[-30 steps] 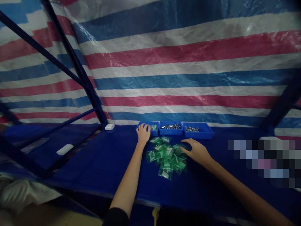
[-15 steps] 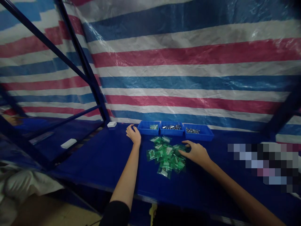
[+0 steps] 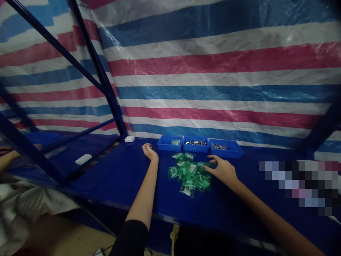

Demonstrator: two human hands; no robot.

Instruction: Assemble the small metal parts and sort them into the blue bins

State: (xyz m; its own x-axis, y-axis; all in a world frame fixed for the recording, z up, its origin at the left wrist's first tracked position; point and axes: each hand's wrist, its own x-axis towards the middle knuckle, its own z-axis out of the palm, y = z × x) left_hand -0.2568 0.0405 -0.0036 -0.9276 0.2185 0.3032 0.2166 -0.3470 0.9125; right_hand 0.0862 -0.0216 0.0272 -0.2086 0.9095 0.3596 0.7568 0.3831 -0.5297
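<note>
A loose pile of small clear bags with green and white contents [image 3: 188, 174] lies on the blue tabletop in front of me. My right hand [image 3: 223, 171] is at the pile's right edge, thumb and index finger apart around the edge of the nearest bags. No bag is visibly lifted. To the left of the pile, my left hand [image 3: 150, 152] rests near the table, its fingers loosely curled and nothing seen in it. Behind the pile stand a left blue tray [image 3: 163, 147] with small bags, a middle blue tray [image 3: 195, 149] and a right blue tray [image 3: 234, 153] with small metal parts.
A small white box [image 3: 129, 139] sits at the table's back left. Another white object [image 3: 83, 159] lies beyond the blue frame post [image 3: 113, 103]. At far left, another person's arm [image 3: 9, 160] shows. A striped plastic sheet [image 3: 213, 81] hangs behind the table.
The view has shifted slightly. My left hand's fingers have curled in a little; my right hand stays by the pile. The other person's arm has come further into view at left.
</note>
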